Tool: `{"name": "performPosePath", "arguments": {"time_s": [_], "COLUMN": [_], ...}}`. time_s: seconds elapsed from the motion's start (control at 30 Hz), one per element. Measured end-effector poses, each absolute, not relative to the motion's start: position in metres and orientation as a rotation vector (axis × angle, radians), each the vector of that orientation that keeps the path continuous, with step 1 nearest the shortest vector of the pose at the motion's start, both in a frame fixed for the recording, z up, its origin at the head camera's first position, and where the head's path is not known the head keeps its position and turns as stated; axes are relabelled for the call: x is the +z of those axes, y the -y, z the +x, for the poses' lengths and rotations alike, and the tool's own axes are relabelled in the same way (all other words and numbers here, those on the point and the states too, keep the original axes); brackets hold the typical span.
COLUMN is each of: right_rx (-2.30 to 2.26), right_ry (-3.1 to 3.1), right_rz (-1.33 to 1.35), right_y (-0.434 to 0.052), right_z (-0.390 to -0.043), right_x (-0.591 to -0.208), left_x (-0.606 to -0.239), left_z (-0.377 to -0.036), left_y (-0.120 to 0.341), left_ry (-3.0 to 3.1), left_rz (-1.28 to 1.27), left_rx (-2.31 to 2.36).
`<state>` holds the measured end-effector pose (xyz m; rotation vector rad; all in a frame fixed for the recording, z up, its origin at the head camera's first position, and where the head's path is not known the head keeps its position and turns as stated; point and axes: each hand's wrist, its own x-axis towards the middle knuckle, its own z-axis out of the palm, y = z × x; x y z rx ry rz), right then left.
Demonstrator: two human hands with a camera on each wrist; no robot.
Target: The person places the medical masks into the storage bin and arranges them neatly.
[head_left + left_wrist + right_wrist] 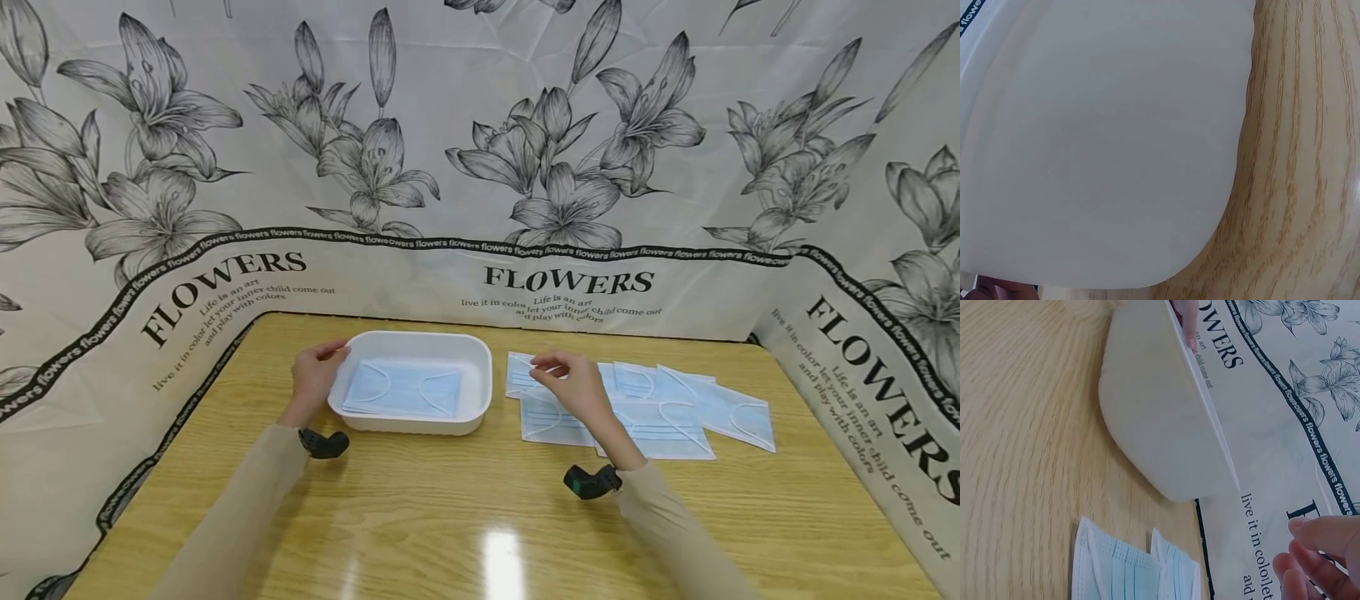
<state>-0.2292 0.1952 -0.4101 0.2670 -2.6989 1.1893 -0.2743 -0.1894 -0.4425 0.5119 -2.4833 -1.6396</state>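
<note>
The left hand (315, 379) holds the left rim of a white foam tray (472, 367) on the wooden bench (450, 517). Its fingers curl over the edge, so that grip is closed on the tray. One blue face mask (405, 389) lies flat inside the tray.

The right hand (570, 383) is just right of the tray, over a loose pile of blue face masks (675, 417) spread on the bench. Its fingertips are pinched together at the top of the pile, on the edge or ear loop of the nearest mask. That grip looks closed on a mask, but the thin loop is hard to see.

The masks in the pile overlap each other. If the pinch catches two loops, two masks may lift at once. A mask held by just a loop can swing and slip. The tray is light, so a bump could slide it if the left hand lets go.
</note>
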Motion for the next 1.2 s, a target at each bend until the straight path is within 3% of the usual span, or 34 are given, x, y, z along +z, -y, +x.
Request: {"name": "performPosePath", "arguments": {"time_s": [1.2], "right_rx": [0.988], "right_ry": [2.807], "right_rz": [0.226], "right_y": [-0.308], "right_z": [-0.197], "right_x": [-0.428], "left_x": [-0.445], "left_z": [-0.275], "left_y": [0.191], "left_ry": [2.482], "left_rz": [0.494], "left_rx": [-1.637]}}
